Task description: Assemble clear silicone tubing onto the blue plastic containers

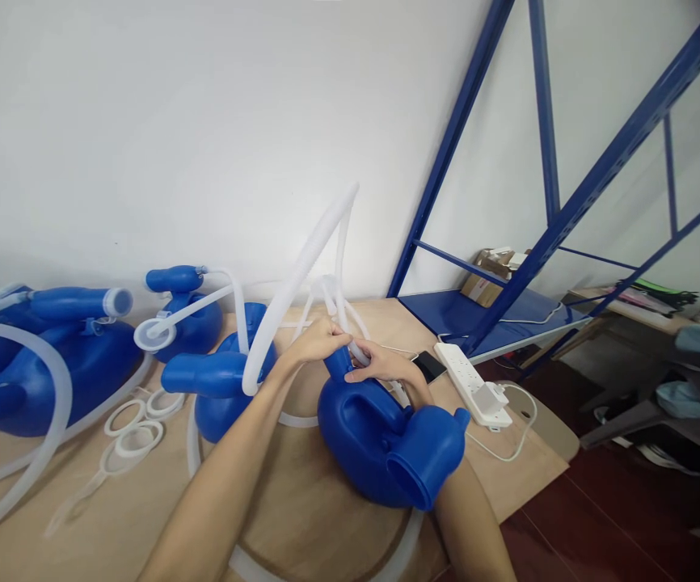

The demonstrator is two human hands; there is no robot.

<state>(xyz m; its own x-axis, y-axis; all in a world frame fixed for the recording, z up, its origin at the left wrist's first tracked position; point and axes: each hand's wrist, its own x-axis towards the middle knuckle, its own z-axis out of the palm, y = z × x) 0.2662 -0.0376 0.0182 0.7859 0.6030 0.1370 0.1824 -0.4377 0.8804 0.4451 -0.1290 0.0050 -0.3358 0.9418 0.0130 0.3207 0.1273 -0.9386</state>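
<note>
A large blue plastic urinal bottle [356, 436] lies tilted in front of me, its wide open mouth facing the lower right. At its narrow neck [339, 364], my left hand [318, 339] is closed, its fingers pinching the white flexible tube [359, 352]. From the right, my right hand [385, 364] closes around the same neck, with its thumb against the blue plastic and the tube passing between thumb and fingers. Exactly how tube and neck meet is hidden by my fingers. Beyond my hands, tubing rises in a tall bend.
More blue bottles with white tubes [77, 364] stand to the left, near several white rings [135, 428]. On the right lie a dark phone [428, 366] and a power strip [465, 380] with a plugged-in charger. A blue metal rack [447, 315] stands by the wall, holding a cardboard box [484, 279].
</note>
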